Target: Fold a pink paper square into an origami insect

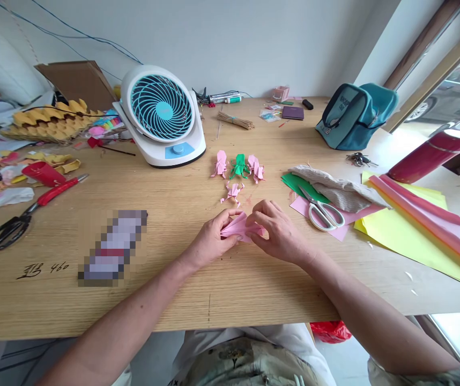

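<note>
Fingers and thumb of the left hand (208, 241) are pinching the left end of the pink paper (237, 227), which is sitting over the near middle of the worktop (165, 300). The right hand (274, 230) is gripping the right end, its fingers bending and partly hiding the contact. The hands are apparently folding it, since creases are spreading like a fan. For a crisp result, the left hand should be holding steady, the layers should be lining up, and the right hand should be pressing each crease lightly from the middle outward, because thin paper is probably tearing easily under hard pulling.

Farther left, a flat thing (113, 249), too blurred to name, is lying well apart from the left hand, and bare wood is showing between them. Beyond it, the fan (163, 110) is standing at the far left. Straight ahead, a small pink figure (233, 192) is crowding the far side of the hands, so forward reach is looking tight. To the right, white scissors (318, 205) are lying near the right hand, limiting elbow swing. The worktop's near edge is running beneath both forearms.
</note>
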Action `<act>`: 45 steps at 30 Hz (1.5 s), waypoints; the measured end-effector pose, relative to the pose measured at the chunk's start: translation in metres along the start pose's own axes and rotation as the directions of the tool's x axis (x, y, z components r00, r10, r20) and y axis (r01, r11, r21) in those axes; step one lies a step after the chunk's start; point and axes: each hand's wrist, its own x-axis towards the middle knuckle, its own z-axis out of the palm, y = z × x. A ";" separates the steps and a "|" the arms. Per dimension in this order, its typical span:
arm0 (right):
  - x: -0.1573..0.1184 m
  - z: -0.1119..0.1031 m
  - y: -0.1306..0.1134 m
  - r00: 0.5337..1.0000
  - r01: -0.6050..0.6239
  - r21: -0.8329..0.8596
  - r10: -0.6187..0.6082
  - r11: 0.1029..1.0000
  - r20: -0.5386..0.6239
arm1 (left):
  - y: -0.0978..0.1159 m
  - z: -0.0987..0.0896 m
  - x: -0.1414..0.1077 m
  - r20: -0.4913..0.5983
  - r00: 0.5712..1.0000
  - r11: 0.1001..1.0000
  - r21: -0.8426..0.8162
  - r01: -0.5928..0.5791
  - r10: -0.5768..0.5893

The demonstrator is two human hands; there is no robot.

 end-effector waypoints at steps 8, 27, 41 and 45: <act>-0.002 -0.001 -0.002 0.998 -0.005 0.073 0.000 0.997 0.063 | 0.000 0.002 -0.002 0.009 0.997 0.977 0.202 -0.072 0.071; -0.001 0.002 0.006 0.976 -0.216 0.426 0.201 0.879 0.081 | -0.003 -0.001 0.000 0.012 1.000 0.995 0.104 -0.009 0.008; 0.004 0.012 0.019 0.842 -0.340 0.825 0.536 0.451 0.054 | -0.003 -0.005 0.002 -0.052 0.984 0.953 -0.261 0.153 -0.172; 0.004 0.016 0.017 0.849 -0.369 0.851 0.507 0.373 0.146 | -0.006 -0.002 0.002 -0.062 0.984 0.952 -0.269 0.144 -0.166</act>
